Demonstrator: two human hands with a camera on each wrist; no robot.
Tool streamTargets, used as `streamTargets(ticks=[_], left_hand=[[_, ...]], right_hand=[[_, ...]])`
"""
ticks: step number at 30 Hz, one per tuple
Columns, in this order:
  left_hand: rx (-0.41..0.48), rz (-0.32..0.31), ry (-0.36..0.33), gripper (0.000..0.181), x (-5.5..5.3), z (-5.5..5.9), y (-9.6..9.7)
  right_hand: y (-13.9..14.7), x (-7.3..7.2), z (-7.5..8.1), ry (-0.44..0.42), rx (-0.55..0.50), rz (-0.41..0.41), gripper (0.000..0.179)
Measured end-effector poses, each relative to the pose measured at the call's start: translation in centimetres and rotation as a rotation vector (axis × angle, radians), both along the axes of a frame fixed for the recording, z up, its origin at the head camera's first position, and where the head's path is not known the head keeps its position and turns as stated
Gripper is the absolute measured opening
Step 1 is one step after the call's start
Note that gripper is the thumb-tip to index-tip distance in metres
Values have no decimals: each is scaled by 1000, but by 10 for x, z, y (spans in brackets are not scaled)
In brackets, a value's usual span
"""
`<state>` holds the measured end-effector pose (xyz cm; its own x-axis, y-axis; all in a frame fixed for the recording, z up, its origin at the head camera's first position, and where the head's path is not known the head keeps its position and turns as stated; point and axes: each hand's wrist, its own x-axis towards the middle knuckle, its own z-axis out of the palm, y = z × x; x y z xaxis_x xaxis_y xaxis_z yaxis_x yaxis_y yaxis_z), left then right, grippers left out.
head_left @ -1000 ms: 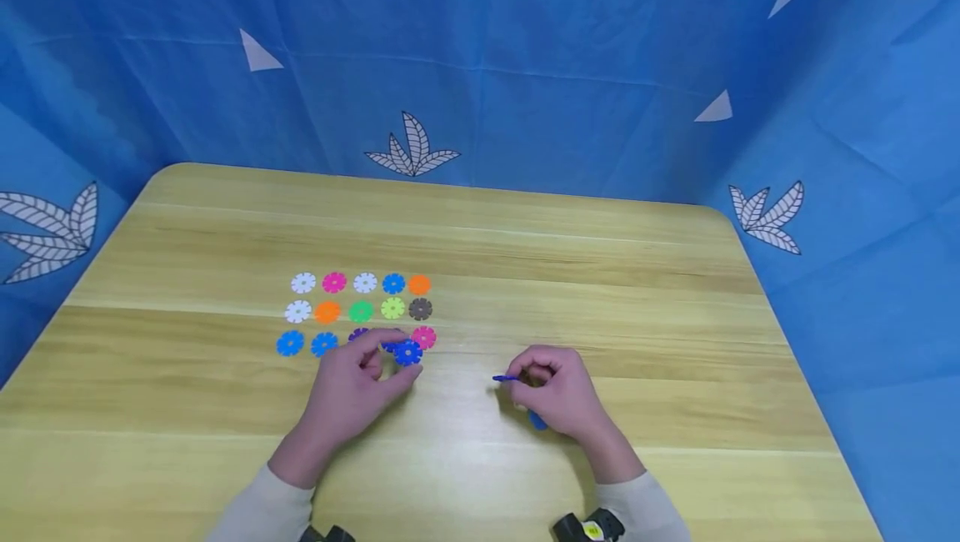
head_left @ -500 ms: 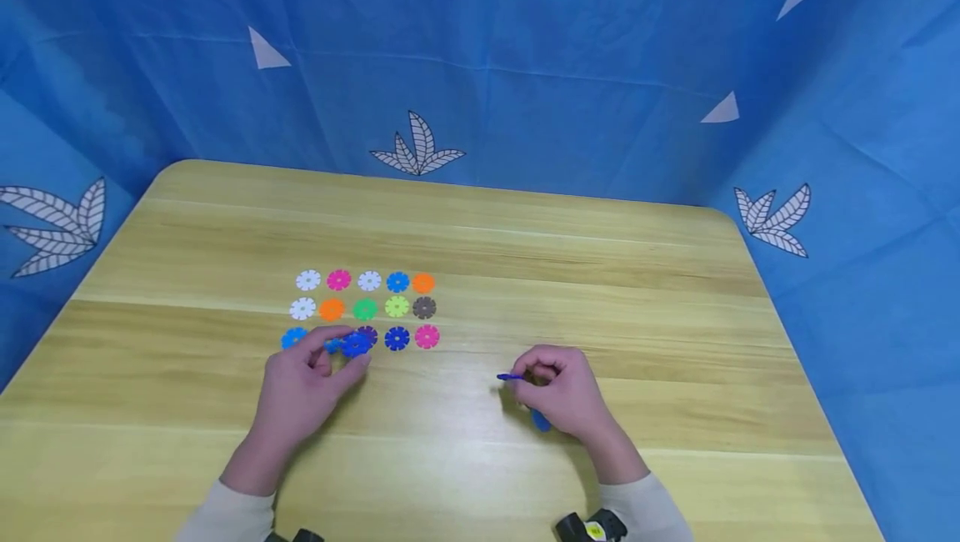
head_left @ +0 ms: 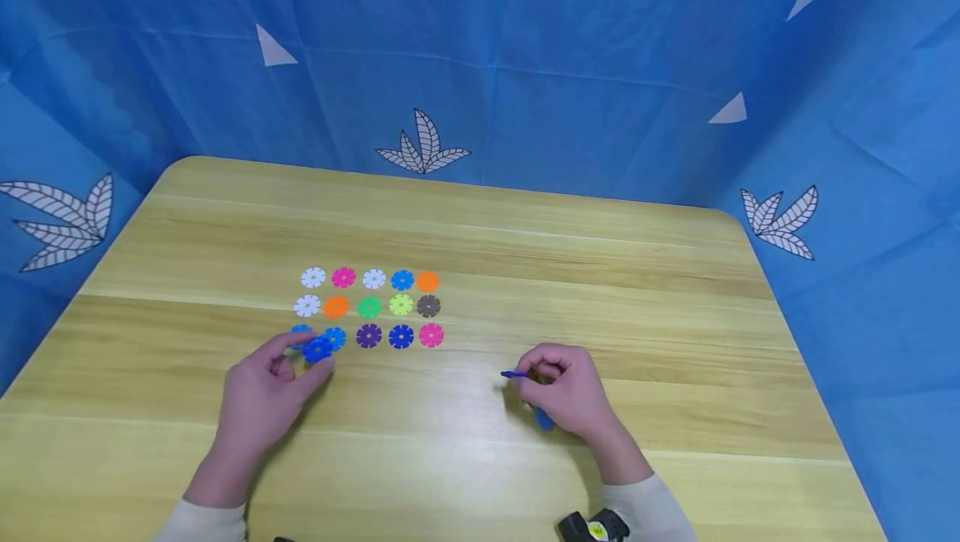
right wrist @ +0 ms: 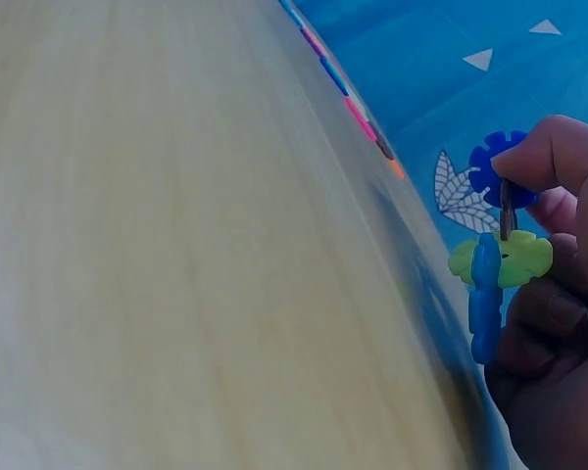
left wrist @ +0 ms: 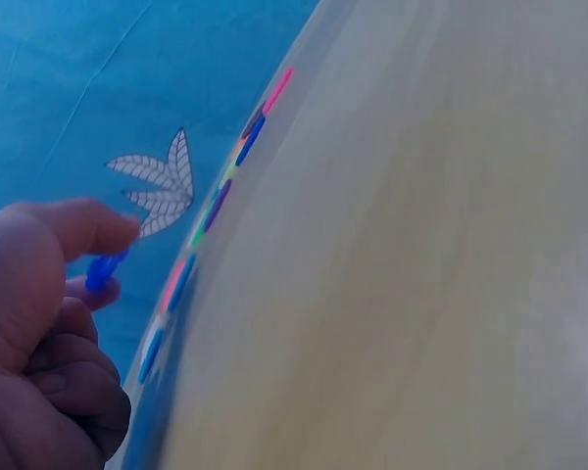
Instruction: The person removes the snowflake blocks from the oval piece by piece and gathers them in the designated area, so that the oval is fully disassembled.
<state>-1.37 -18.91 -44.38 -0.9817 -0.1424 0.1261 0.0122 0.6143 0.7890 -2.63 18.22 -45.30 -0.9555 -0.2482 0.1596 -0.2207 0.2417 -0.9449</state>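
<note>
Between thumb and index finger, my left hand pinches a dark blue notched snowflake disc. That disc is raised over the left end of the nearest row and overlaps two lighter blue discs there, one of them this blue disc. Off to the right, my right hand pinches a chain of interlocked discs above the table. In the right wrist view the chain runs from a dark blue disc at the fingertips through a grey disc and a lime green disc to a blue disc.
Several coloured discs lie flat in three rows on the wooden table, including a green disc, a purple disc and a pink disc. A blue patterned cloth hangs behind the table and at its sides.
My left hand has carried the dark blue disc leftward along the nearest row, from its right part to its left end. My right hand keeps its place and its hold on the chain.
</note>
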Motion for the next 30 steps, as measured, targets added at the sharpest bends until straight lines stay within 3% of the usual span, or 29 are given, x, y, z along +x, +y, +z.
streamTargets(ticks=[11, 22, 30], left_hand=[[-100, 56, -11, 42, 6, -3, -18], [-151, 46, -191, 50, 10, 5, -23], [-162, 41, -238, 53, 9, 6, -24]], right_hand=[[1, -1, 1, -4, -22, -4, 21], [-4, 0, 10, 18, 4, -3, 21], [0, -2, 0, 43, -22, 10, 22]])
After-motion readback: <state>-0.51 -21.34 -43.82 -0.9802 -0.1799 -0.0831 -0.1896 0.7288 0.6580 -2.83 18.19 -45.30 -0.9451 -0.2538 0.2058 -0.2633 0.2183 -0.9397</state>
